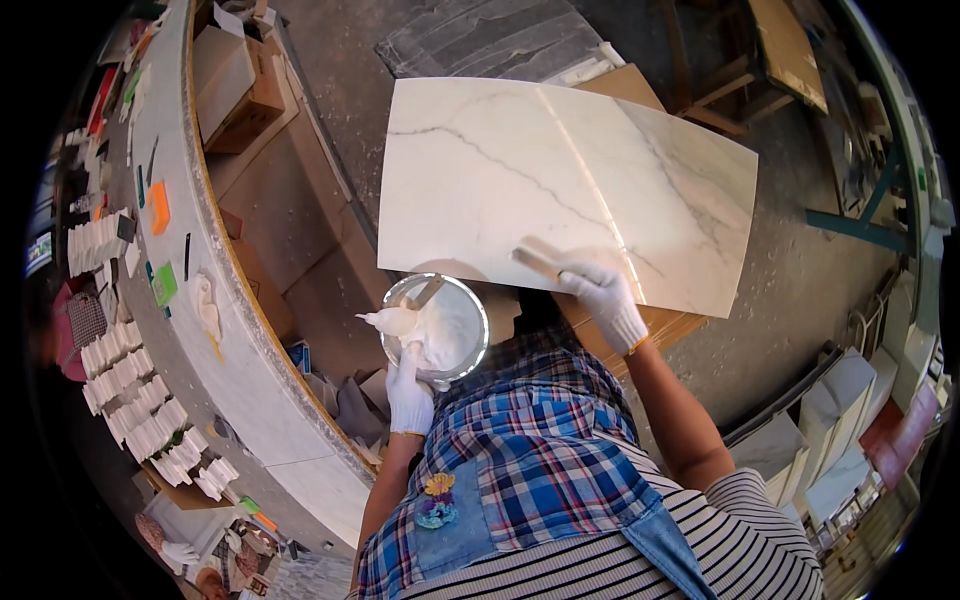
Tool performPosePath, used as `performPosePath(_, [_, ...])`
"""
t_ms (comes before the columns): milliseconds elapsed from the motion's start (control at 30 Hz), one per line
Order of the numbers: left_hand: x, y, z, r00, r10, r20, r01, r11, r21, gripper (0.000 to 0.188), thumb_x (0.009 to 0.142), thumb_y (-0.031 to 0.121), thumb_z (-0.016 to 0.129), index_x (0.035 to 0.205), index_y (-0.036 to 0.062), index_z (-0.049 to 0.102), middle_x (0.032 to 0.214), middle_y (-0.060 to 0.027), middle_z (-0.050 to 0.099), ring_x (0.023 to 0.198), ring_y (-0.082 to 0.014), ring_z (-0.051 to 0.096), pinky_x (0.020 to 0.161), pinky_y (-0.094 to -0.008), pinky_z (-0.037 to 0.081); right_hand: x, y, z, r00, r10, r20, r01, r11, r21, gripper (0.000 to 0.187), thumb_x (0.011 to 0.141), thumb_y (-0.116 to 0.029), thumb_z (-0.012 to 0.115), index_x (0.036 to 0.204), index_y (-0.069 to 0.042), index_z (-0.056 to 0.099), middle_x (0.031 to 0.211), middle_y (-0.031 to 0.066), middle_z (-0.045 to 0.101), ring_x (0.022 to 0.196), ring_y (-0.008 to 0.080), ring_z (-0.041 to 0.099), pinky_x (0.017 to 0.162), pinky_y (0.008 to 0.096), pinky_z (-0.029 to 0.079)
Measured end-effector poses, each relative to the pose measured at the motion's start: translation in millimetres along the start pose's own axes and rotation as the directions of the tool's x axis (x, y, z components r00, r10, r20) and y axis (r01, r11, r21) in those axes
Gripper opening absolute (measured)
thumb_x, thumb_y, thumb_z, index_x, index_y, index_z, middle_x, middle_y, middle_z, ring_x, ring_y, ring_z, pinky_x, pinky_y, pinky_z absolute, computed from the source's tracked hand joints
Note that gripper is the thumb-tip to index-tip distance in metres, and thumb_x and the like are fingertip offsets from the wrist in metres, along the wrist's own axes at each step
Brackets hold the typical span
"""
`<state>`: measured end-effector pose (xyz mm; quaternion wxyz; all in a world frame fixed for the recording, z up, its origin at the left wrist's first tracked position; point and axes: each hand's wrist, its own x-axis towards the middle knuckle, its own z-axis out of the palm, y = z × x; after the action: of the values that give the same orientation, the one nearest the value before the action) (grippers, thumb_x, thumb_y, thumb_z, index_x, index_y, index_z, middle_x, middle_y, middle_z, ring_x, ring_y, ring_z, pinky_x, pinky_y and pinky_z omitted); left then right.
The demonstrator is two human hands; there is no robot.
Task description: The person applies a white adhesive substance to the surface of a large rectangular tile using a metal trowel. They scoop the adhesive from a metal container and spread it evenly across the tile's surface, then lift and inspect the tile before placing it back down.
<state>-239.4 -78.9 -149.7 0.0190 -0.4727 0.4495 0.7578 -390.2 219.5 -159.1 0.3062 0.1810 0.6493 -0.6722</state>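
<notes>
One blurred scraper (538, 257) clasped in my right hand (604, 300) over one slab (500, 180); my left hand (408, 398) at one bucket (477, 312), grip unclear.

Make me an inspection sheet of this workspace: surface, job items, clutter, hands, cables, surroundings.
Surface: pale slab with grey veins and a bright streak of reflected light.
Job items: round tub of white paste; flat tool, blurred, at the slab's near side.
Clutter: orange block, green block and white glove on the left bench.
Hands: both gloved; left hand at the tub's near rim, grip unclear; right hand holds the flat tool.
Cables: nothing seen.
Surroundings: cardboard box beyond the bench; dark grey slab beyond the pale one.
</notes>
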Motion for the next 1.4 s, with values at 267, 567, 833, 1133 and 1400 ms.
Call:
performPosePath(267, [3,-3,-10,1.000,-0.006,0.007,0.007,1.000,-0.006,0.049,0.105,0.017,0.060,0.149,0.0027,0.046,0.133,-0.0130,0.063,0.117,-0.0251,0.066,0.098,-0.0385,0.057,40,-11,-32,0.964,-0.133,-0.229,0.061,0.953,-0.296,0.029,0.095,-0.019,0.073,0.118,-0.002,0.076,0.094,0.0049,0.076,0.087,0.0094,0.064,0.080,0.0259,0.052])
performPosePath(567, [-5,8,4,1.000,-0.007,0.001,0.007,1.000,0.024,0.049,0.105,0.021,0.059,0.147,-0.0016,0.046,0.131,-0.0137,0.062,0.114,-0.0235,0.066,0.096,-0.0367,0.056,43,-18,-33,0.965,-0.187,-0.186,0.099,0.911,-0.401,0.027,0.094,-0.021,0.072,0.116,-0.006,0.078,0.100,0.0080,0.077,0.087,0.0154,0.068,0.081,0.0287,0.053])
performPosePath(833, [-3,5,2,1.000,-0.001,0.009,0.001,1.000,0.013,0.050,0.105,0.021,0.058,0.148,-0.0016,0.045,0.133,-0.0138,0.061,0.116,-0.0234,0.066,0.095,-0.0358,0.056,34,-23,-28,0.852,-0.512,-0.110,0.277,0.618,-0.735,0.024,0.093,-0.018,0.070,0.114,-0.009,0.077,0.100,0.0149,0.074,0.084,0.0287,0.071,0.077,0.0340,0.055])
performPosePath(1133, [-6,4,3,1.000,0.003,-0.005,-0.003,1.000,0.016,0.050,0.105,0.021,0.058,0.148,-0.0009,0.045,0.129,-0.0127,0.063,0.112,-0.0225,0.066,0.093,-0.0356,0.056,22,-29,-17,0.747,-0.659,-0.083,0.392,0.539,-0.745,0.013,0.093,-0.016,0.068,0.102,-0.007,0.073,0.095,0.0138,0.071,0.083,0.0339,0.068,0.075,0.0384,0.054])
performPosePath(1400, [-7,12,24,0.994,0.052,-0.098,-0.052,0.999,0.005,0.038,0.105,0.017,0.061,0.138,0.0027,0.053,0.106,-0.0048,0.068,0.088,-0.0131,0.066,0.073,-0.0275,0.056,-24,-36,43,0.930,-0.314,0.191,0.358,0.660,-0.660,0.014,0.091,-0.025,0.070,0.099,-0.015,0.076,0.093,0.0126,0.070,0.086,0.0335,0.069,0.076,0.0423,0.055])
